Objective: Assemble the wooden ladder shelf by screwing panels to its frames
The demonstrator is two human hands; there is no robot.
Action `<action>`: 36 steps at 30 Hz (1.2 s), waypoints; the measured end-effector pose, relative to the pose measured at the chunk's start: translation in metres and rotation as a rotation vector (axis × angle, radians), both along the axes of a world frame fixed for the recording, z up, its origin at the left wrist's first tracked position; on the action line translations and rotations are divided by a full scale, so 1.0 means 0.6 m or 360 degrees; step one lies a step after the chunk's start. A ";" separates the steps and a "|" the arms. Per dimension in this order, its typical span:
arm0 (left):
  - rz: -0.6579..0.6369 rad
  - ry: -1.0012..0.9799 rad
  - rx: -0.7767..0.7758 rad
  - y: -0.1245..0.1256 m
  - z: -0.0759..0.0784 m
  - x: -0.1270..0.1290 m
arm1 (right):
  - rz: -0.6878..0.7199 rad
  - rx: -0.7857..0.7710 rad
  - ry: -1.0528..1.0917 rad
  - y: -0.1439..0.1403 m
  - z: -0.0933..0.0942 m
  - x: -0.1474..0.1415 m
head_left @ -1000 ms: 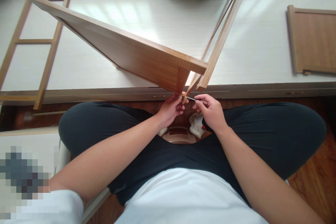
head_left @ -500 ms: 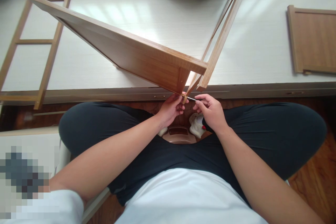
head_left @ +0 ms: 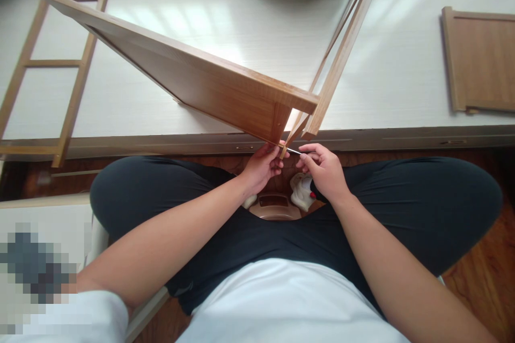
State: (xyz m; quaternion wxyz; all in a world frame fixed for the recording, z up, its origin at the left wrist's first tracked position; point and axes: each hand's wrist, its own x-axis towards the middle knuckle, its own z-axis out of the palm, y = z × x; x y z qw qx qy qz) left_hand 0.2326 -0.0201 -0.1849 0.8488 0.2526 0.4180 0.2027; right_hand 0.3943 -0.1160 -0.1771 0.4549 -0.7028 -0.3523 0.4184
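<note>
At the far left edge of the white platform (head_left: 225, 27) a ladder-like wooden frame (head_left: 48, 64) lies flat. From the left, the big wooden panel (head_left: 193, 77) slants across, its long axis running from the upper left down to its near corner, which hangs past the platform's front edge above my lap. My left hand (head_left: 261, 165) pinches that lower corner from below, fingertips closed on the wood. A thin metal tool (head_left: 293, 150) points left and slightly up into the corner joint, its shaft nearly level; my right hand (head_left: 324, 171) is curled tight around its near end. A second frame (head_left: 341, 48) rises from the joint toward the upper right. Another panel (head_left: 480, 61) lies flat at the platform's right edge.
</note>
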 end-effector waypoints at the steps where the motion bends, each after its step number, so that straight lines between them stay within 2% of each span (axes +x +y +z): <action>1: 0.0001 0.0000 0.0000 0.000 0.000 0.000 | 0.0000 -0.0002 0.0007 0.000 0.001 0.000; 12: -0.0002 0.0009 0.0009 0.000 0.003 0.000 | -0.0009 -0.0041 0.0246 0.004 0.007 -0.002; 24: 0.0018 0.0008 -0.0002 0.000 0.004 0.001 | 0.0043 -0.0151 0.0226 0.005 -0.001 0.004; 36: -0.0015 -0.0005 0.0012 -0.001 0.000 -0.001 | -0.0033 -0.0180 0.0421 0.006 0.000 0.006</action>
